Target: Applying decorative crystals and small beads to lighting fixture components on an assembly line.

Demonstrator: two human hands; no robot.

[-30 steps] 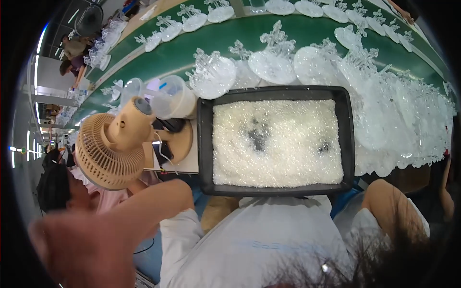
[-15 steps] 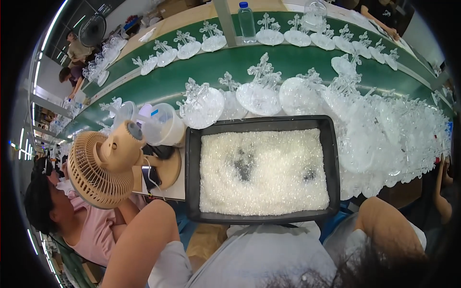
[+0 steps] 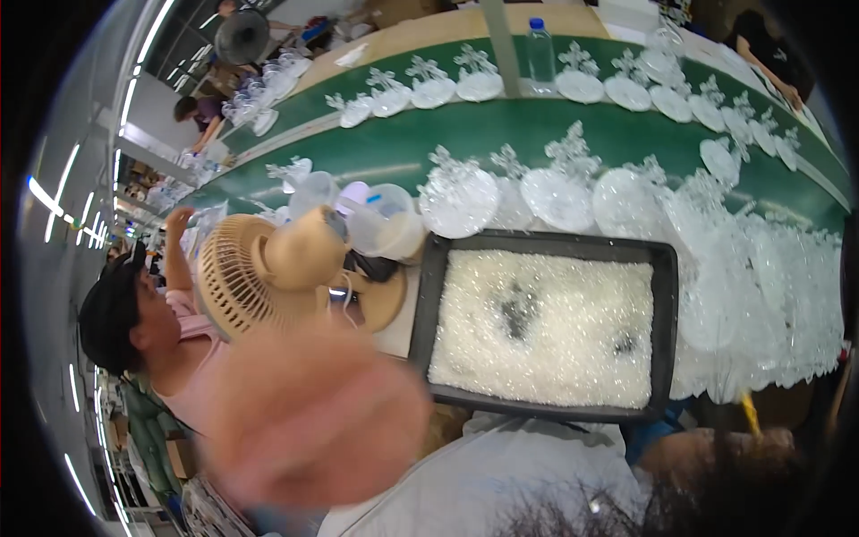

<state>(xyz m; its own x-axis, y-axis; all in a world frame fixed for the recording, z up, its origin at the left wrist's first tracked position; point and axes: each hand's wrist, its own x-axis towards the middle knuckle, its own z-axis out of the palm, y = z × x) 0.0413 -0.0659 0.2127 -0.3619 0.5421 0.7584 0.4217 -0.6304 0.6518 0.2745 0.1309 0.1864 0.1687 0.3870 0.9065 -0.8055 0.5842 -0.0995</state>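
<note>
A long green desk (image 3: 447, 134) curves across the room, its far edge a pale wooden strip (image 3: 429, 31). A grey post (image 3: 501, 45) rises from it. Bright strip lights (image 3: 45, 197) glow along the left side, over a grey wall (image 3: 54, 295). A standing fan (image 3: 242, 36) stands at the far left end, near another seated person (image 3: 201, 112). Further people work at the upper right (image 3: 761, 49).

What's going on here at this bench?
A person sits at a black tray filled with small clear beads. Their left hand is raised close to the camera, blurred and holding nothing that shows; the right hand is out of view. A beige fan stands left of the tray, and clear ornaments line the green table.
</note>
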